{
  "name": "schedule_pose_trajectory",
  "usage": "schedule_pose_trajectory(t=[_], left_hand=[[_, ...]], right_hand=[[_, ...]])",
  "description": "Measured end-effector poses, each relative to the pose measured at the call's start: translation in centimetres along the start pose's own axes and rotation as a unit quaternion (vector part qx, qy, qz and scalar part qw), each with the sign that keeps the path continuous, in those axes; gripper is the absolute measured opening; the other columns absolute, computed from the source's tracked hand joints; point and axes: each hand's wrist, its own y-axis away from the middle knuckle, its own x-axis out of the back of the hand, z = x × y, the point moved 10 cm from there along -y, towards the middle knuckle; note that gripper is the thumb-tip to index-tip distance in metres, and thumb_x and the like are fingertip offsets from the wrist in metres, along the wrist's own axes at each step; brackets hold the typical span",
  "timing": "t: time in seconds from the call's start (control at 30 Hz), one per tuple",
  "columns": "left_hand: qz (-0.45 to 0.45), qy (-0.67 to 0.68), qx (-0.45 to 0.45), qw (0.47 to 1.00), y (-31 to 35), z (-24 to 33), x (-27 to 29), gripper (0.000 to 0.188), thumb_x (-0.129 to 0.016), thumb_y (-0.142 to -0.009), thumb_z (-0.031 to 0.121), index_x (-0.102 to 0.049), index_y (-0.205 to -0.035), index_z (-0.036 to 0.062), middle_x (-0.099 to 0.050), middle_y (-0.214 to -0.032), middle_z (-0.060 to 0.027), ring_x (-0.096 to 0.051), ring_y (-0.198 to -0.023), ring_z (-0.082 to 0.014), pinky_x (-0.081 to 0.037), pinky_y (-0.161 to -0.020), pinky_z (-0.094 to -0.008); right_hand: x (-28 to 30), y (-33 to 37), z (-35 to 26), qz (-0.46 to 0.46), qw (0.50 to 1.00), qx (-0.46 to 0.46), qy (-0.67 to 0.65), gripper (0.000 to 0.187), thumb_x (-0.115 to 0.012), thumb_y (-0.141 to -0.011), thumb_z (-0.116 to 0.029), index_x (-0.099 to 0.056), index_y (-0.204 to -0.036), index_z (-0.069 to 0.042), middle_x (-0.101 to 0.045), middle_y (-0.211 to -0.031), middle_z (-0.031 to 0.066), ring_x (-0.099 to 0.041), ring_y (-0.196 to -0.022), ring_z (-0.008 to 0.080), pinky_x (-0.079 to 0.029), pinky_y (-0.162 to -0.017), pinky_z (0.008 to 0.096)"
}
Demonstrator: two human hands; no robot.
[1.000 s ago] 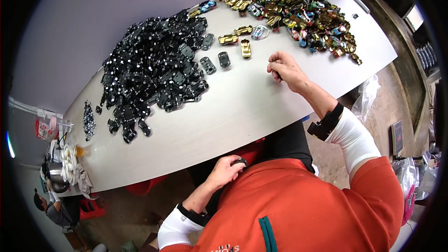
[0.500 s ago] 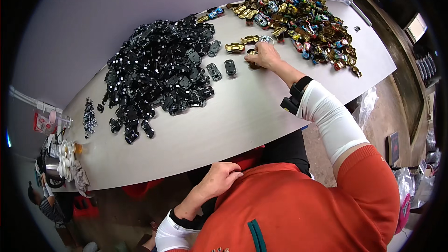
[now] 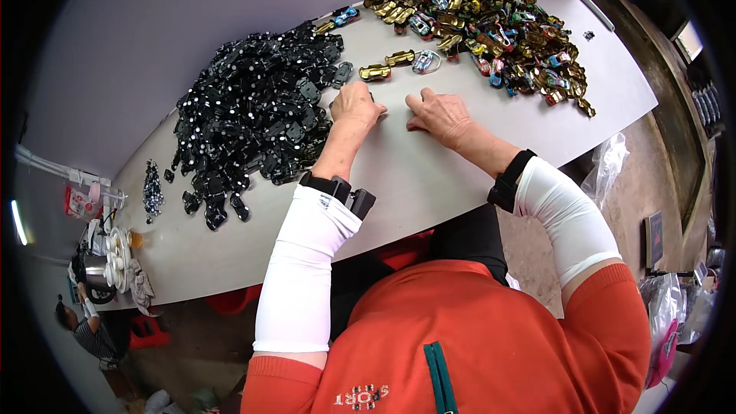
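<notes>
My left hand (image 3: 355, 110) reaches over the table at the right edge of a heap of black toy car bases (image 3: 253, 100). Its fingers are closed, and a dark bit of a car base shows beside the fingertips. A little to the right, my right hand (image 3: 443, 117) is lowered to the tabletop with curled fingers; what they hold, if anything, is hidden. Beyond the hands stand gold toy car bodies (image 3: 375, 73) in a short row with a white and blue toy car body (image 3: 424, 61). A loose grey-black car base (image 3: 343, 74) sits by my left fingers.
A heap of gold and coloured toy car bodies (image 3: 491, 31) covers the far right of the table (image 3: 429, 176). Small shiny parts (image 3: 152, 192) are piled at the left. Cups (image 3: 116, 261) and a metal pot (image 3: 96, 272) stand at the left end. Another person (image 3: 88, 330) is farther left.
My left hand has risen from my lap to the black car bases. My right hand has drawn slightly nearer; the gold car body it was touching no longer shows.
</notes>
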Motion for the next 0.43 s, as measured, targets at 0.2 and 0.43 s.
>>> schedule_pose_trajectory(t=[0.2, 0.43], left_hand=[[-0.185, 0.618, -0.020, 0.764, 2.5, -2.3, -2.8, 0.043, -0.064, -0.078, 0.007, -0.052, -0.119, 0.0070, -0.062, -0.097, -0.0154, -0.059, -0.067, -0.0208, -0.042, -0.045, -0.0242], [-0.304, 0.812, -0.045, 0.496, 11.4, -2.7, -1.8, 0.040, -0.060, -0.085, 0.014, -0.049, -0.123, 0.0115, -0.060, -0.099, -0.0157, -0.057, -0.066, -0.0181, -0.031, -0.038, -0.0153]], right_hand=[[0.3, 1.1, -0.6, -0.027, 0.995, 0.030, -0.092, 0.022, -0.063, -0.077, -0.018, -0.053, -0.093, -0.006, -0.054, -0.091, 0.0181, -0.059, -0.084, 0.0342, -0.048, -0.071, 0.0402], [-1.1, 0.3, 2.2, -0.066, 0.990, -0.046, -0.116, 0.034, -0.066, -0.069, -0.008, -0.055, -0.101, 0.001, -0.054, -0.098, 0.0226, -0.055, -0.093, 0.0382, -0.047, -0.080, 0.0418]])
